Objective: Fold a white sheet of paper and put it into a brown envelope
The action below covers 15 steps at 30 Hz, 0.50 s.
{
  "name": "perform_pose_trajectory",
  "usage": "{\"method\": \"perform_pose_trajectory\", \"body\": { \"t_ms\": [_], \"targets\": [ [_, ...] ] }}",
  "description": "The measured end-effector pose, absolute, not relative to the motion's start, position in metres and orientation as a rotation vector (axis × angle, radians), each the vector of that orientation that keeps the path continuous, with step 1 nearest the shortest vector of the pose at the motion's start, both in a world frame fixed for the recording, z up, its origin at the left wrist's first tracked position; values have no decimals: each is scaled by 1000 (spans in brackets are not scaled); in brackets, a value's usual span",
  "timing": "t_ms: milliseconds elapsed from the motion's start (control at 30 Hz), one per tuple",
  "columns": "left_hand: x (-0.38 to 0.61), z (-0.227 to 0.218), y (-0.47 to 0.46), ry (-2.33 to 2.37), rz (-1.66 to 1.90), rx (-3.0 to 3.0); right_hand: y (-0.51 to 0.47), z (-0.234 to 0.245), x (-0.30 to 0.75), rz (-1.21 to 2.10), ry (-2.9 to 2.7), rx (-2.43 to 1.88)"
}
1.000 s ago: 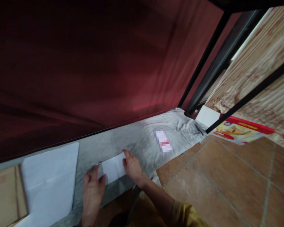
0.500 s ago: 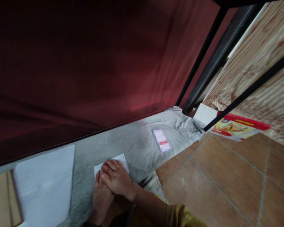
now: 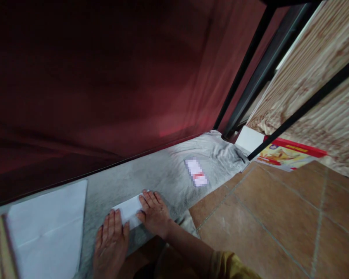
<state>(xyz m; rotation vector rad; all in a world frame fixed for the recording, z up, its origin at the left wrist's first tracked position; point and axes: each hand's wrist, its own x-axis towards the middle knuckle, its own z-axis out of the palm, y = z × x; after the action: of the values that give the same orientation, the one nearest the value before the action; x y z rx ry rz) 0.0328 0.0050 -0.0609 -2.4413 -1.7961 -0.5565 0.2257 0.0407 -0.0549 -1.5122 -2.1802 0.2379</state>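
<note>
A small piece of white folded paper (image 3: 130, 209) lies on a grey cloth-covered surface (image 3: 104, 178) in front of me. My left hand (image 3: 112, 238) rests flat over its left end, fingers stretched out. On the right end lies my right hand (image 3: 154, 211), its fingers also extended and the thumb pointing left. Between the two hands the middle of the paper shows. Left of my left hand is a larger white sheet (image 3: 50, 228) with a crease across it.
A phone-like item with a blurred screen (image 3: 196, 171) lies on the cloth to the right. Dark metal bars (image 3: 244, 69) stand beyond it. A red and yellow printed box (image 3: 291, 153) sits on the tiled floor (image 3: 264, 217). Brown card (image 3: 0, 248) is at far left.
My hands were stacked, the right on top of the left, over the paper. They have moved apart to its two ends, uncovering its middle.
</note>
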Motion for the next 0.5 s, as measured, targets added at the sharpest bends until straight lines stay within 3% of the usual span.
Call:
{"method": "perform_pose_trajectory", "body": {
  "t_ms": [500],
  "targets": [
    [81, -61, 36, -1706, -633, -2542, 38, -55, 232, 290, -2173, -1544]
  ]
}}
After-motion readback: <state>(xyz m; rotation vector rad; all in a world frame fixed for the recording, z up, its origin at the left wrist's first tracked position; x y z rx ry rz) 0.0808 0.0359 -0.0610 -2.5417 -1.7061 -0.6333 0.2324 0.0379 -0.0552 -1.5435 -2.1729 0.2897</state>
